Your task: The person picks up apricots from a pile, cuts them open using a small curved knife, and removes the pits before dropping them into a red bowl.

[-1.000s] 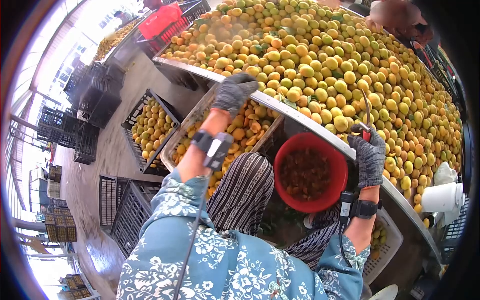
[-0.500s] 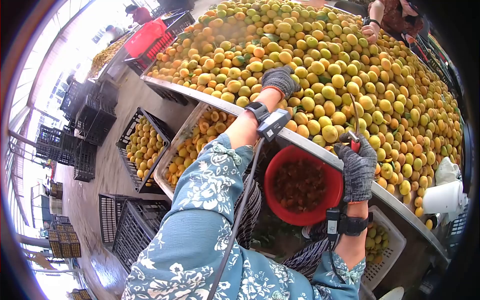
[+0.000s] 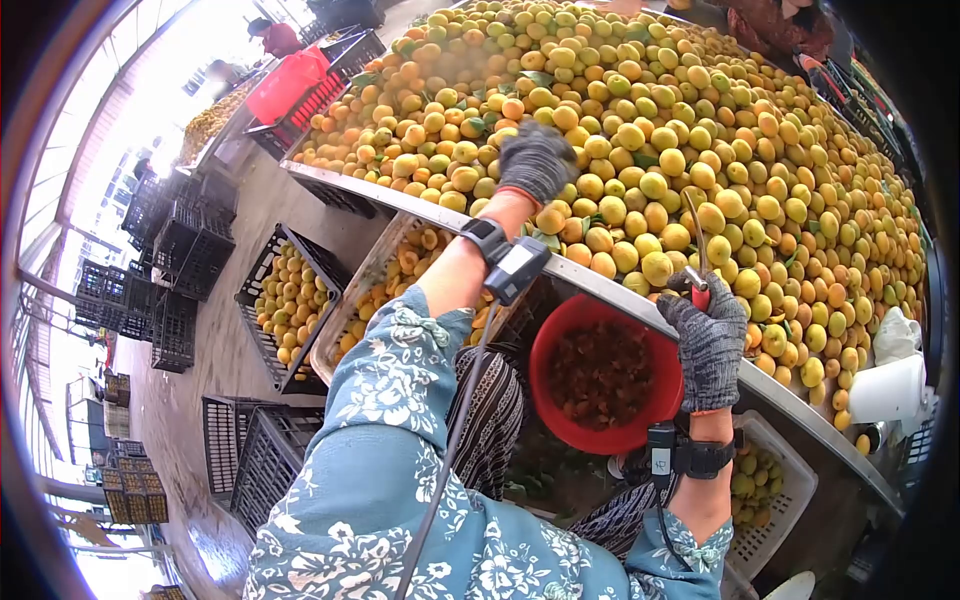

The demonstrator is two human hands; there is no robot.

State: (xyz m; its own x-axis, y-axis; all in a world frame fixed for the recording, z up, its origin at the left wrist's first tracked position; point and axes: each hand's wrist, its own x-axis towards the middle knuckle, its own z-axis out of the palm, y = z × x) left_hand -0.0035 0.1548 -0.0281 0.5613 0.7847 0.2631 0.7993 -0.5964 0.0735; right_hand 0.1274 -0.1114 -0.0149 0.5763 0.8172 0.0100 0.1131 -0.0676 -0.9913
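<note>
A wide heap of yellow-orange apricots [image 3: 640, 130] covers the metal-edged table before me. My left hand [image 3: 537, 160], in a dark grey knitted glove, is over the near left part of the heap. Its fingers are smeared by motion, so whether they hold a fruit cannot be made out. At the table's near edge, my right hand [image 3: 706, 340], gloved too, is closed round the red handle of a curved-blade knife [image 3: 696, 230]. The thin blade points up and away over the fruit. Below the edge sits a red basin [image 3: 545, 395] containing brown pits or scraps.
Left of the basin, a pale crate [image 3: 325, 345] holds opened apricots; a black crate [image 3: 262, 345] beside it holds more fruit. A white crate [image 3: 790, 500] stands under the table at right. A white cylinder [image 3: 885, 393] lies at the table's right. Other people are across and far left.
My left hand has moved left over the heap and is now blurred. My right hand has barely shifted with the knife. The other person's hand at the upper right is no longer visible.
</note>
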